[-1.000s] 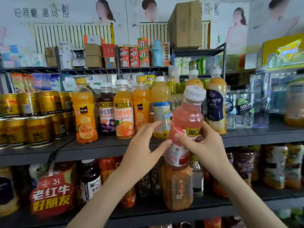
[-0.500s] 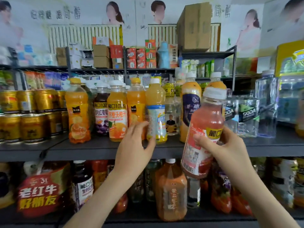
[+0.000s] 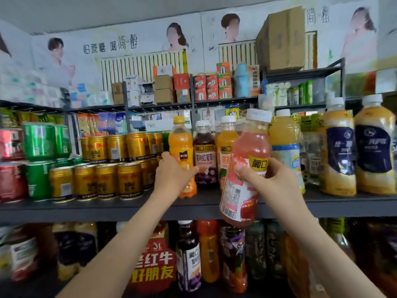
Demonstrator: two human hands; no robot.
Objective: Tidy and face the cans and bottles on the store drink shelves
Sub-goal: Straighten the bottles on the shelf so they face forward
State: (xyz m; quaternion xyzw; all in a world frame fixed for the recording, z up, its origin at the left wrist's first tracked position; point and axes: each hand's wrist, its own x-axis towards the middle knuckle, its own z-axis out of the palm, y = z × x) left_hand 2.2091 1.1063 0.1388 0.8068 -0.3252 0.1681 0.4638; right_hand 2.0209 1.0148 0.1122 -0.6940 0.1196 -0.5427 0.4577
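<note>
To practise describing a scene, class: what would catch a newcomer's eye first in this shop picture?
First comes the pink juice bottle, tilted and held in front of the shelf by the right hand, right of centre. Just left of it, the left hand grips an orange bottle standing on that shelf. Further left sit the gold cans, in two tiers.

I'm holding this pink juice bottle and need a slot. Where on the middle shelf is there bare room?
Bare board shows on the dark grey shelf along its front strip before the dark grape-juice bottle, and in a narrow gap between the blue-labelled pale-yellow bottle and the navy-labelled orange bottle, though clear plastic bottles stand behind. Gold cans at left are packed.
</note>
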